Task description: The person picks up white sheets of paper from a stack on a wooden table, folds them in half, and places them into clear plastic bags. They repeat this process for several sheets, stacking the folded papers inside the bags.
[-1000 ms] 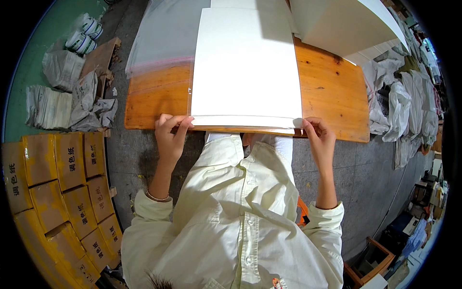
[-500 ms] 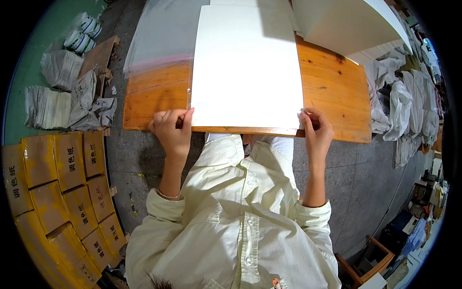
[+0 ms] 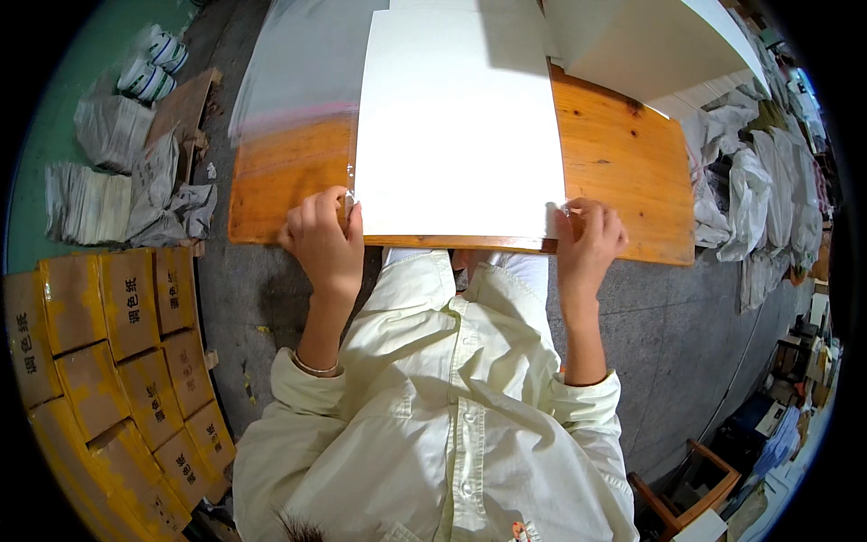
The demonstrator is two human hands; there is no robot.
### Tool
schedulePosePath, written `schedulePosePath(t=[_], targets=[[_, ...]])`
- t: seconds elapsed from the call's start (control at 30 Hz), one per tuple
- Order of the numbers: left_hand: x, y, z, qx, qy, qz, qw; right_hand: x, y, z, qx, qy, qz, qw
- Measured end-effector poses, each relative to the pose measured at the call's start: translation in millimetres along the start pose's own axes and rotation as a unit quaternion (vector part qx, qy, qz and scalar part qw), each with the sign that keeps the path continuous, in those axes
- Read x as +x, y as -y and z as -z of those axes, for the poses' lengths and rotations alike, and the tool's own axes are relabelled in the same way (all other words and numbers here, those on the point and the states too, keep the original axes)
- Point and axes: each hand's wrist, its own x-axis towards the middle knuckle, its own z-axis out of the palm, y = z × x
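Note:
A large white sheet or stack of paper lies on the wooden table, its near edge close to the table's front edge. Along its left side runs a narrow strip of clear plastic bag, which seems to enclose the paper. My left hand is closed in a pinch on the bag at the near left corner. At the near right corner my right hand pinches the plastic in the same way. Both thumbs lie against the paper's edges; how much plastic is between the fingers is hidden.
Flat clear plastic bags with pinkish edges lie on the wooden table at left. A tall white paper stack stands at back right. Taped cartons are piled on the left; white sacks lie beyond the table's right end.
My right hand has shifted slightly left, with its thumb more over the paper's corner. My left fingers have slid slightly up along the bag's edge. The paper stays nearly in place.

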Motion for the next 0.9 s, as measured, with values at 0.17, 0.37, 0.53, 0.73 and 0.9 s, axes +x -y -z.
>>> schedulePosePath(t=[0.17,0.37,0.53,0.73,0.9], targets=[[2.9,0.6,-2.8,-0.127,0.078,-0.174,0.973,4.4,6.2,-3.2,0.086,0.04,0.111,0.989],[5.7,0.5,8.8,-0.093,0.061,-0.25,0.962,6.0,2.3,2.5,0.092,0.069,0.132,0.985],[-27.6,-85.6,-0.2,-0.194,0.179,-0.279,0.923,-0.3,15.0,6.1,0.097,0.078,0.113,0.986],[-16.9,-82.2,-5.2,-0.116,0.265,-0.246,0.925,-21.5,28.7,-2.9,0.077,0.19,0.14,0.969],[-8.7,-18.6,10.3,-0.077,0.202,-0.183,0.959,-17.8,3.5,4.5,0.021,0.186,0.107,0.977]])
